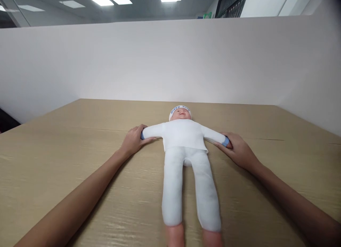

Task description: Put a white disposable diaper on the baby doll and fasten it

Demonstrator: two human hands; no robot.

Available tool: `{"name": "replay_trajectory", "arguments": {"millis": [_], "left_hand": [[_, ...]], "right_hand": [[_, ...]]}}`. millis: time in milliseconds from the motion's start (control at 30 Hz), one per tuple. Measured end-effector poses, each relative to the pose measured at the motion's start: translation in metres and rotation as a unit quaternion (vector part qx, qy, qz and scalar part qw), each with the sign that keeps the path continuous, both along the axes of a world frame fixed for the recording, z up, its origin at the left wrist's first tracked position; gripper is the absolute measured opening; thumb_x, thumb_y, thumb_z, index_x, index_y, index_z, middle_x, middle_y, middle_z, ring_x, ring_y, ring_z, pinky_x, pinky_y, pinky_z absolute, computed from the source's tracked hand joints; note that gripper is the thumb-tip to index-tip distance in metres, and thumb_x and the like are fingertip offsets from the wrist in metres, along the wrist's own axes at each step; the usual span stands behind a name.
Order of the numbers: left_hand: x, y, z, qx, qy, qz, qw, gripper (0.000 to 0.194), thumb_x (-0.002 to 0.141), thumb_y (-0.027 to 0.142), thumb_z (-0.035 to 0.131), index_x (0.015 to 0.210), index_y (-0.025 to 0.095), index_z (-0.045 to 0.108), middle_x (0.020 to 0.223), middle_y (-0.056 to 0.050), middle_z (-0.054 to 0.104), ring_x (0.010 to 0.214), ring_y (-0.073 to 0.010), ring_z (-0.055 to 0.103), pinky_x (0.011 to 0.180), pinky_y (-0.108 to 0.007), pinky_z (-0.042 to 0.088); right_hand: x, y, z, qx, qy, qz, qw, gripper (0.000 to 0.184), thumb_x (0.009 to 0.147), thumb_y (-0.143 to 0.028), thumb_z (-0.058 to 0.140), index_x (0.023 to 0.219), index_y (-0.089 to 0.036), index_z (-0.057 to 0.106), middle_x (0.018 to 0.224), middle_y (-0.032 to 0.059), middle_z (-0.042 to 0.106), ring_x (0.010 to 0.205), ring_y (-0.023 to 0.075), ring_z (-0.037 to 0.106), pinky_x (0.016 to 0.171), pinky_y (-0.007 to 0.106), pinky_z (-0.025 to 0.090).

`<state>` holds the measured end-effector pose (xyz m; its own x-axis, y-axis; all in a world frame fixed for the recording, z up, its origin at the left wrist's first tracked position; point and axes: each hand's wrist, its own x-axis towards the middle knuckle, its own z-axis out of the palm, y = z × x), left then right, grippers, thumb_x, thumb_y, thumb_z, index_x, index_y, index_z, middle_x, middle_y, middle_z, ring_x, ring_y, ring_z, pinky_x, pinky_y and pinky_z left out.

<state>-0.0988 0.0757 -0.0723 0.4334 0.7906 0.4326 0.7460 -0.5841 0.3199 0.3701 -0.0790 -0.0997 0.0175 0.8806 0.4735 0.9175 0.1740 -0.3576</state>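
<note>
- White wall [170, 62] stands behind the tan worktop [106, 193].
- One doll [183, 137] lies on its back.
- Left hand [134, 139] and right hand [237, 149] are half closed, each holding one blue cuff [226, 141].

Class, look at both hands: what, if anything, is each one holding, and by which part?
The left hand and right hand both hold the doll, one at each sleeve end, around the blue cuff.

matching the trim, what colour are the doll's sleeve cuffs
Blue cuffs, seen best in the head view.
</note>
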Motion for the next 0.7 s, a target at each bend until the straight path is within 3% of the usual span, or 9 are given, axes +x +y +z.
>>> {"name": "replay_trajectory", "arguments": {"millis": [233, 433, 600, 700], "left_hand": [[0.005, 0.045, -0.005, 0.044, -0.036, -0.062, 0.996, 0.069, 0.098, 0.076, 0.063, 0.142, 0.023, 0.06, 0.138, -0.013, 0.073, 0.124, -0.0348, 0.067, 0.106, -0.046, 0.052], [0.01, 0.064, -0.005, 0.057, -0.005, -0.055, 0.997, 0.064, 0.104, 0.072, 0.056, 0.148, 0.025, 0.063, 0.124, -0.011, 0.075, 0.11, -0.0331, 0.066, 0.097, -0.043, 0.052], [0.008, 0.065, -0.007, 0.043, 0.006, -0.044, 0.998, 0.062, 0.101, 0.071, 0.061, 0.145, 0.027, 0.066, 0.116, -0.01, 0.077, 0.105, -0.0324, 0.066, 0.098, -0.043, 0.05], [0.007, 0.054, -0.009, 0.051, -0.002, -0.021, 0.998, 0.066, 0.1, 0.069, 0.064, 0.149, 0.025, 0.063, 0.131, -0.013, 0.073, 0.118, -0.0362, 0.063, 0.106, -0.048, 0.048]], "right_hand": [[0.019, 0.04, -0.006, 0.02, -0.027, 0.01, 0.999, 0.065, 0.105, -0.071, 0.051, 0.146, -0.022, 0.067, 0.123, 0.0141, 0.078, 0.109, 0.0364, 0.068, 0.1, 0.051, 0.05], [0.027, 0.065, -0.013, 0.029, -0.049, -0.028, 0.998, 0.072, 0.107, -0.068, 0.05, 0.156, -0.018, 0.063, 0.11, 0.0154, 0.078, 0.105, 0.0365, 0.066, 0.096, 0.049, 0.051], [0.036, 0.071, -0.025, 0.012, -0.038, -0.022, 0.999, 0.072, 0.106, -0.064, 0.051, 0.16, -0.017, 0.057, 0.132, 0.0186, 0.075, 0.118, 0.0374, 0.065, 0.106, 0.053, 0.051], [0.032, 0.061, -0.031, 0.003, -0.037, -0.059, 0.998, 0.08, 0.104, -0.062, 0.051, 0.165, -0.011, 0.047, 0.146, 0.0244, 0.067, 0.131, 0.0425, 0.06, 0.111, 0.059, 0.049]]}}
